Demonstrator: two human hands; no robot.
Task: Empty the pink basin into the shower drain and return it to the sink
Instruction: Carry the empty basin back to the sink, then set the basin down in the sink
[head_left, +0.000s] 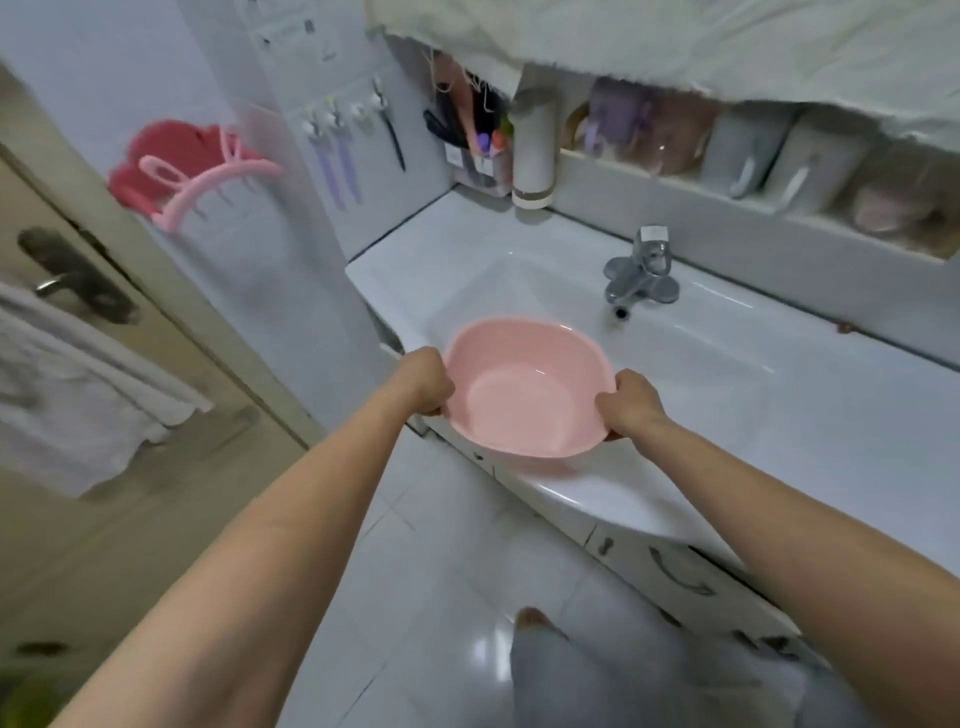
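Head view shows the pink basin (527, 387), round, smooth and empty, mouth up and tilted slightly toward the camera. Left hand (423, 382) and right hand (631, 402) each close a grip on opposite rims, holding it over the front edge of the sink (701, 364).

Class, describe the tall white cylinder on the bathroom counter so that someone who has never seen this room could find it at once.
Start at the white sink and its chrome tap. Look to the back left corner of the counter, where the tall white cylinder stands upright beside a clear holder of pens and brushes. It is plain and smooth with a pale band near its base, unlike the cluttered holder next to it.
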